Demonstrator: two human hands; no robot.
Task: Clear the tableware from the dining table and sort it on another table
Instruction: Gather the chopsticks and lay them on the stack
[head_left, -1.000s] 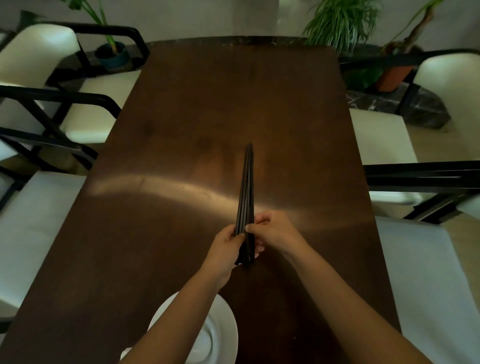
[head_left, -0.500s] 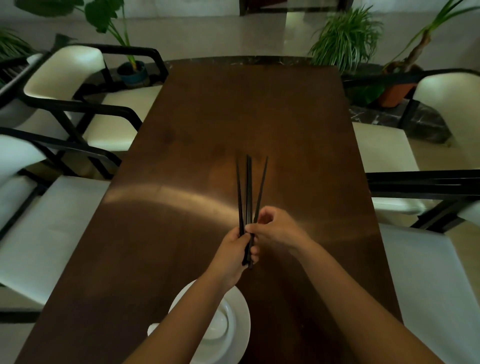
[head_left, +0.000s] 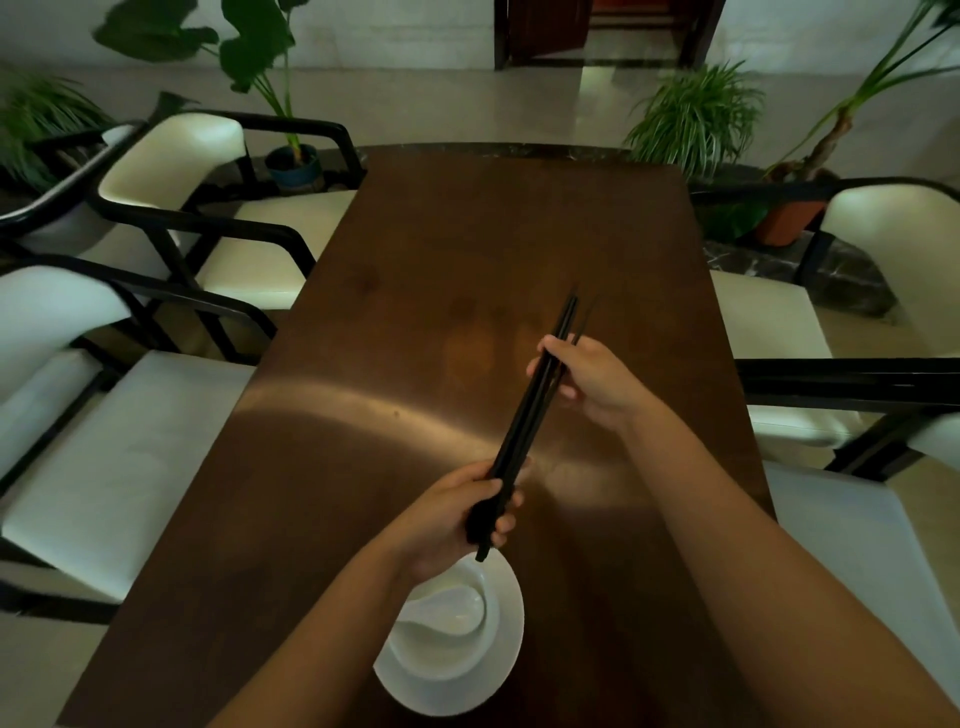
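Observation:
A bundle of black chopsticks (head_left: 527, 423) slants over the brown dining table (head_left: 426, 291), tips pointing up and to the right. My left hand (head_left: 467, 512) is closed around the thick lower ends. My right hand (head_left: 587, 376) pinches the bundle nearer the tips. Below my left hand, a white plate (head_left: 498, 670) sits at the table's near edge. It carries a white bowl (head_left: 441, 652) with a white spoon (head_left: 457, 605) in it; my left forearm hides part of them.
Cream-cushioned chairs with black frames stand along the left side (head_left: 171, 171) and the right side (head_left: 883, 234) of the table. Potted plants (head_left: 696, 119) stand beyond the far end, and a doorway (head_left: 597, 31) is behind them.
My right hand has slid up the chopsticks, away from my left hand. The bundle has tilted to the right and closed up from its fanned spread. The view has tilted up.

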